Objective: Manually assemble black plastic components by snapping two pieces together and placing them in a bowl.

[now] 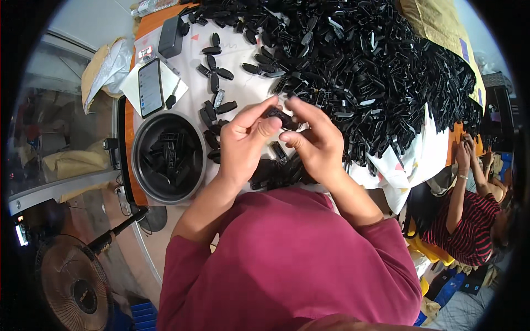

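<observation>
Over the near edge of the table, both my hands meet at a small black plastic part [280, 117], oblong with ridges on its face. My left hand [247, 137] pinches one end between thumb and fingers. On the other end, the thumb and fingertips of my right hand [317, 138] close in. Below my hands lie more black parts [279, 175], partly covered by my wrists. A huge heap of similar black parts [353, 77] spreads beyond and to the right. Several single ones [214, 83] lie in a loose column left of my hands.
At the left stands a round dark bowl [138, 168] with black parts inside. Behind it are a phone [150, 88] on white paper and a dark box [171, 36]. A fan [77, 281] stands lower left. At the right, another person [469, 220] works with raised hands.
</observation>
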Demonstrator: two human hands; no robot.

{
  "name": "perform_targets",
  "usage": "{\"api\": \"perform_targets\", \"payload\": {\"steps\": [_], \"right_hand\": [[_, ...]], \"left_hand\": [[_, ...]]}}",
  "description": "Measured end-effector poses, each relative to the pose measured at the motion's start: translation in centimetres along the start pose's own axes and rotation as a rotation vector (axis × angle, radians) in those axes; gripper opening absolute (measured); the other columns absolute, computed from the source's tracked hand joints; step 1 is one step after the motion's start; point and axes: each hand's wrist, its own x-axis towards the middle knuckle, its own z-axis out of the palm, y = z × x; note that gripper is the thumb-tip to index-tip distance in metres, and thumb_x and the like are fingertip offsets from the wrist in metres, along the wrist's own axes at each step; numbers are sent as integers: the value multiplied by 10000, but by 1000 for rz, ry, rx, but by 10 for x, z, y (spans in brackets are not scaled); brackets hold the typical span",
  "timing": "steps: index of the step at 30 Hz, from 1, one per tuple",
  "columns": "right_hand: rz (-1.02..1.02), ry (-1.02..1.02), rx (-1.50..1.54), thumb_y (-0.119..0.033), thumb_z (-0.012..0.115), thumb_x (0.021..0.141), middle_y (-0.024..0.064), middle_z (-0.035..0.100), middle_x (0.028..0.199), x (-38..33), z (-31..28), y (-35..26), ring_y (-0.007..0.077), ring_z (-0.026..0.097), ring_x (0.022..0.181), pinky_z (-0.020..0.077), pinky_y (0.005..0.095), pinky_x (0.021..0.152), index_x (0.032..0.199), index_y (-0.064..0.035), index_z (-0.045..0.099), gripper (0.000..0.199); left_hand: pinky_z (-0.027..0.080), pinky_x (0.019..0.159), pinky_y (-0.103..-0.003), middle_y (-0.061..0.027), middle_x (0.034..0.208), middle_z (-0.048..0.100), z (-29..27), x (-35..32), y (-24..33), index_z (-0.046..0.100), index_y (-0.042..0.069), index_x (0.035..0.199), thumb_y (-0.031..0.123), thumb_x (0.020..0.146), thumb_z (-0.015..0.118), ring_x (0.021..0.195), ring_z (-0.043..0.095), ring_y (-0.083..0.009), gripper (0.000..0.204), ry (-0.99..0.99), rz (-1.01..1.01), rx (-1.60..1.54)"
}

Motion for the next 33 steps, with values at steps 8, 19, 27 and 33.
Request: {"api": "perform_targets", "payload": {"steps": [8,19,27,33], "right_hand": [[90,-24,-293,-72,636,797,49,614,780,-17,-1,30,74,558,638,455,188,567,957,34,575,201],[552,8,305,-5,577,821,105,619,886,7,-14,47,121,595,728,499,229,642,986,56,529,183],[230,-5,138,-25,593,819,106,618,941,7,-16,31,123,594,816,489,248,752,1046,60,534,250],[330,-167,-100,-114,614,813,99,642,883,35,-19,33,116,619,755,488,236,648,990,3,588,214]], "left_hand": [[357,828,-236,-17,944,603,-14,3,-40,571,19,1078,187,855,571,871,510,-82,279,35,-486,-451],[439,709,-260,-46,875,593,4,23,-65,538,10,1056,236,863,560,761,551,-128,298,78,-468,-454],[429,797,-273,-77,1025,576,12,20,-50,527,3,1083,272,874,532,932,539,-154,341,-15,-101,-371],[409,808,-290,-74,965,579,-4,34,-60,515,15,1055,232,885,518,896,543,-159,276,129,-174,-363]]}}
